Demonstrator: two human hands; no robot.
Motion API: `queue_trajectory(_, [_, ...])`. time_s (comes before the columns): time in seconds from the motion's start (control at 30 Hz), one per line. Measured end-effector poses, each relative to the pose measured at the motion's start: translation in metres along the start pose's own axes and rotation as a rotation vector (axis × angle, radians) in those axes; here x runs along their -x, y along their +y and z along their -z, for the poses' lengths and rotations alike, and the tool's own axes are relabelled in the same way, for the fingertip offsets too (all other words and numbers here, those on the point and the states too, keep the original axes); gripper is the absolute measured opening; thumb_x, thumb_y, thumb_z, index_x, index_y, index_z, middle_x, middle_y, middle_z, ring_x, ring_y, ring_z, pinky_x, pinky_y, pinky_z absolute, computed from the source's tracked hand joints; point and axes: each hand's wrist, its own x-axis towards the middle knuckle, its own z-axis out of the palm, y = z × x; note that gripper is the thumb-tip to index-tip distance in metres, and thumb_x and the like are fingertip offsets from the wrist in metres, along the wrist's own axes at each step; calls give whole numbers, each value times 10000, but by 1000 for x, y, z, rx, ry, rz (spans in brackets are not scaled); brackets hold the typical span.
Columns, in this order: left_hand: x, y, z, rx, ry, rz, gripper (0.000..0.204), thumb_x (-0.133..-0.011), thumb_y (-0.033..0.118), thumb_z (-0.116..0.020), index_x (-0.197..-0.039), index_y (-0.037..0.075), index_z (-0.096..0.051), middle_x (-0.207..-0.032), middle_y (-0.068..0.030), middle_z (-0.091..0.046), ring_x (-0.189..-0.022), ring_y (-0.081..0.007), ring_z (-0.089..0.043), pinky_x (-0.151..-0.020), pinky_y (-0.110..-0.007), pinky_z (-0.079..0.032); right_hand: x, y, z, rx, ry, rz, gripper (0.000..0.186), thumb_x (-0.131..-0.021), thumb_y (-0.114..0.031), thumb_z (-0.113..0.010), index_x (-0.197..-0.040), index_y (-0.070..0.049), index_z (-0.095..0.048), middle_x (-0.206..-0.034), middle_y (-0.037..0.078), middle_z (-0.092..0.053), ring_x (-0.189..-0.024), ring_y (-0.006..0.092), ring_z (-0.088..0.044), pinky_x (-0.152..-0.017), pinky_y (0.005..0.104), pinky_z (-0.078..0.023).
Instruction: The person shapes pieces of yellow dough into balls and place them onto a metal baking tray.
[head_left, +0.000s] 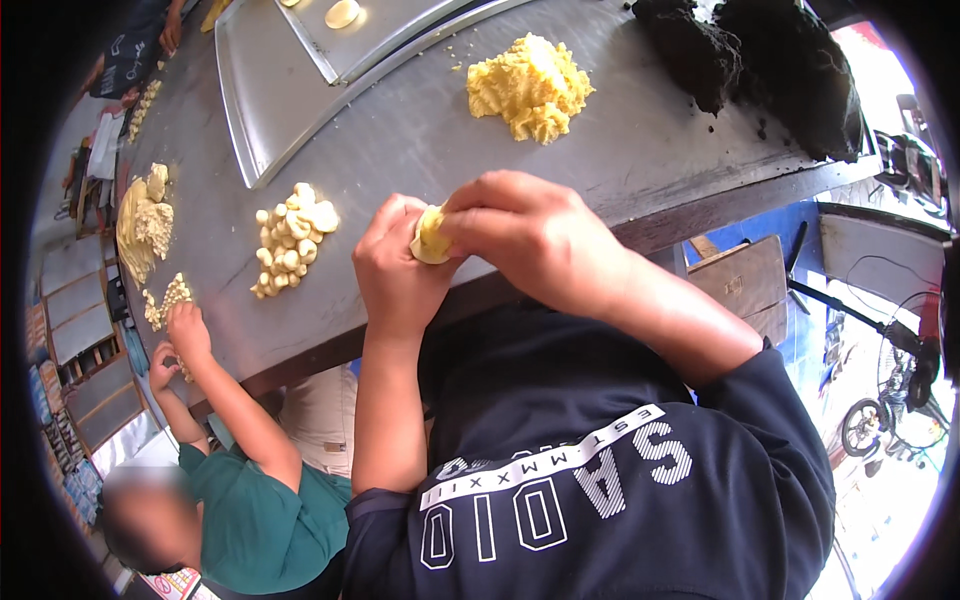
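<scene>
Over the near edge of the grey metal table (385,160), my left hand (400,265) cups a pale piece of dough with a yellow mass (432,238) inside it. My right hand (530,235) has its fingers closed on the same piece from the right. A crumbly yellow heap (525,85) lies beyond my hands. To their left is a pile of small pale dough balls (295,235).
Metal trays (265,90) lie at the back, and a dark mass (770,75) at the right. A co-worker in a green shirt (275,520) works at the left beside more dough (145,225). Another person (130,60) is at the far left. A bicycle (890,430) stands at the right.
</scene>
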Motion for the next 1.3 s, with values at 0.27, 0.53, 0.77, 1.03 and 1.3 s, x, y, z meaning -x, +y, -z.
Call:
queue_trajectory(0.27, [-1,8,3,114,-166,-77,483,-713,276,-1050,-919,63,-668,-857,-92,-707,-790,-351,-739,-684,-463,-585,0,-1,15,-40,15,7,376,-821,-137,-893,-1188,-126,-810,-1196,87,-711,-1103,322,-704,-958,452,-622])
queue_trajectory(0.53, [13,-10,-7,89,-132,-189,713,-602,479,-1134,-942,60,-669,-810,-43,-697,-717,-255,-718,-683,-392,-578,-15,-17,6,128,-11,-100,464,-794,-102,-940,-1242,-93,-817,-1291,116,-755,-1164,350,-741,-1000,456,-627])
queue_trajectory(0.77, [6,1,9,1031,-169,411,443,-1187,495,-664,-1121,58,-682,-917,-42,-636,-765,-102,-539,-696,-245,-431,13,31,54,770,21,-331,169,-944,-74,-807,-1110,-76,-835,-1139,58,-853,-992,327,-785,-870,454,-642])
queue_trajectory(1.03, [5,-1,7,875,-225,435,386,-1226,429,-604,-1117,67,-686,-909,-32,-625,-766,-62,-497,-673,-236,-400,12,42,42,524,-10,-156,146,-997,-160,-826,-1133,-107,-830,-995,84,-778,-974,321,-747,-869,465,-627])
queue_trajectory(1.3, [9,10,-1,900,-178,368,344,-935,21,-959,-1164,35,-702,-899,-11,-644,-809,-75,-575,-696,-238,-477,7,27,51,234,142,-255,94,-1061,-144,-765,-1035,-61,-801,-953,150,-755,-903,394,-772,-836,507,-618])
